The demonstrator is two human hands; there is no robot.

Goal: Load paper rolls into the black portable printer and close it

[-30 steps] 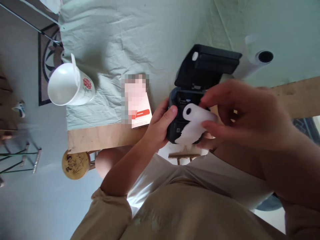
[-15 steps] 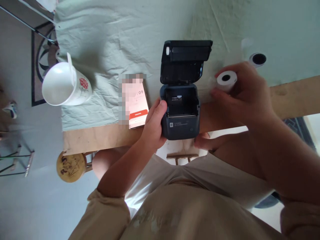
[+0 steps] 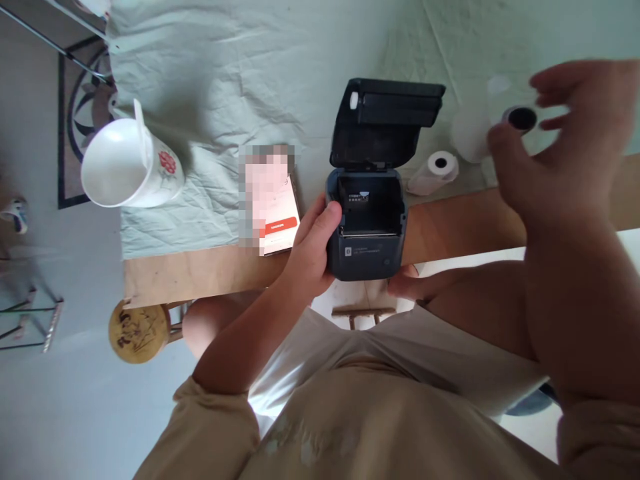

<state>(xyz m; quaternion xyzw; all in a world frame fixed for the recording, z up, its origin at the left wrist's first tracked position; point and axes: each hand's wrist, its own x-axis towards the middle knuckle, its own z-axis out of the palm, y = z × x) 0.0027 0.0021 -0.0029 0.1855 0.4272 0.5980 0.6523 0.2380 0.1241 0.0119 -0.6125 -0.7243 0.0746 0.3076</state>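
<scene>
**Open printer at the table edge, second roll under my fingers**

While my left hand (image 3: 310, 257) grips the side of the little black printer (image 3: 367, 230), thumb pressed on its rim, my right hand (image 3: 565, 143) hangs with fingers spread and loose over the bigger paper roll (image 3: 503, 123) at the far right of the cloth (image 3: 240, 73). It holds nothing; I cannot tell if a fingertip touches that roll. The printer's lid (image 3: 387, 117) stands open and its paper bay is bare. The small roll (image 3: 434, 172) lies on its side just beside the printer, near where the cloth ends and bare wood begins.

I see a few risks. The printer sits right at the near edge of the table (image 3: 200, 273), partly over my lap; if my left grip slackens it may tip off. The small roll is round and free, so a nudge from my wrist could send it rolling toward the edge. The phone (image 3: 273, 207) and the white mug (image 3: 131, 167) sit to the left, well away from my right hand.
</scene>
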